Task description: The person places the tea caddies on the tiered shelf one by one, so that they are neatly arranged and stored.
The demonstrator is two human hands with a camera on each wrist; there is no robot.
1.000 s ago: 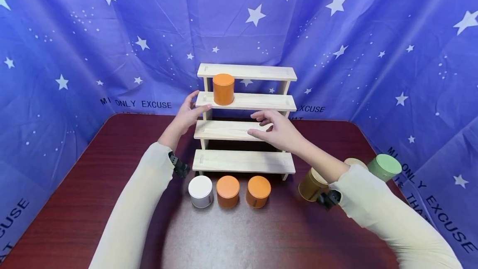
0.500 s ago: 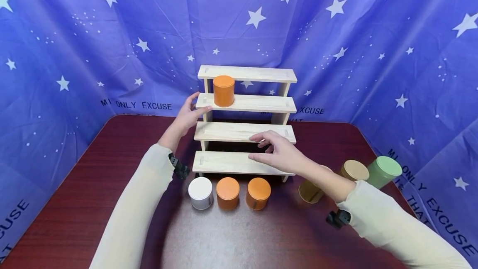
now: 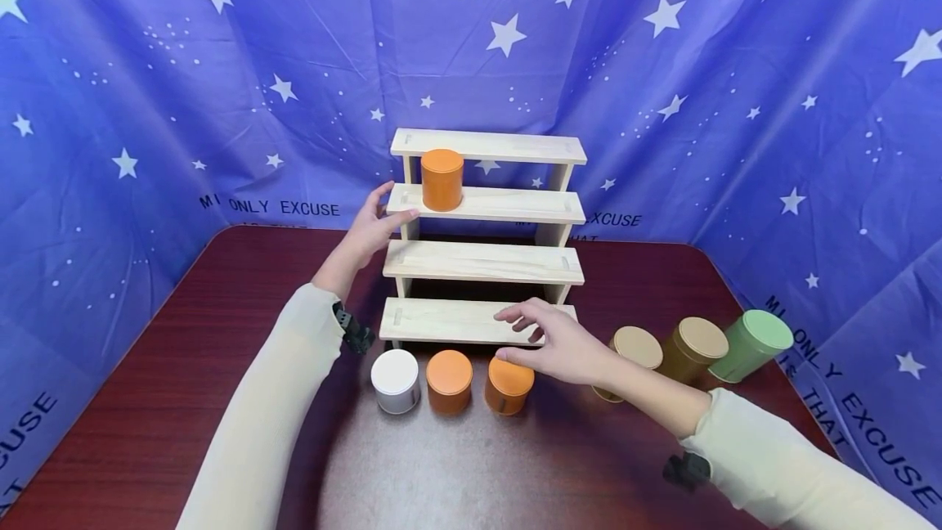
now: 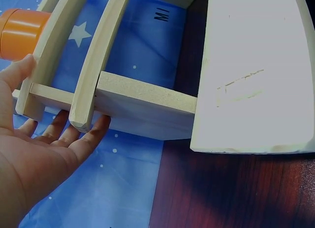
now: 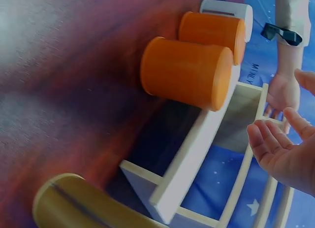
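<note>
A blue star-printed curtain (image 3: pixel 471 39) surrounds your dark red table (image 3: pixel 412 473). On it stands a four-tier wooden rack (image 3: pixel 482 260). Your left hand (image 3: pixel 371 227) grips the rack's left end, thumb at the front of the second tier from the top, other fingers spread along the side. Your right hand (image 3: pixel 555 342) holds nothing; its fingers are loosely curved, thumb well apart, above the right orange canister (image 3: pixel 506 389). At right stand a green canister (image 3: pixel 754 346), a middle tan canister (image 3: pixel 699 342) and a left tan canister (image 3: pixel 639 346). An upper orange canister (image 3: pixel 442 180) sits on that second tier, towards the left. Before the rack, left of the right orange one, come a middle orange canister (image 3: pixel 449 381) and a white canister (image 3: pixel 396 381).
</note>
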